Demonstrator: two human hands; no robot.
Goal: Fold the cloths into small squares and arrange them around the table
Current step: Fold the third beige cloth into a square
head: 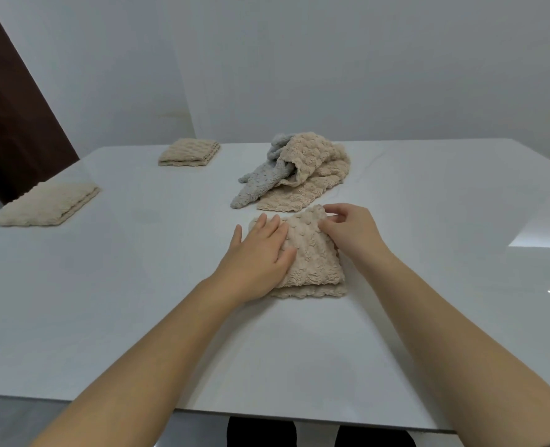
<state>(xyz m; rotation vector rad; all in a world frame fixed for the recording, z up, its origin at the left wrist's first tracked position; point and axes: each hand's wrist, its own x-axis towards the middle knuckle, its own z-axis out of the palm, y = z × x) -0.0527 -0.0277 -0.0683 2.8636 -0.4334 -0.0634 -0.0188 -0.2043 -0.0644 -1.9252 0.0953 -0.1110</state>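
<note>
- Your left hand (260, 253) lies flat, fingers straight, on the left part of the beige cloth (312, 262), which sits part-folded on the white table (138, 317) just before you
- Your right hand (347, 230) pinches the top layer at its far right corner
- Square that corner with the layer beneath before you let go; the near edge shows the lower layer peeping out
- Smooth from the fold outward, as the thick nubby weave likely springs back
- Match the folded square (46, 204) at the left edge; the unfolded heap (299, 169) lies just behind
</note>
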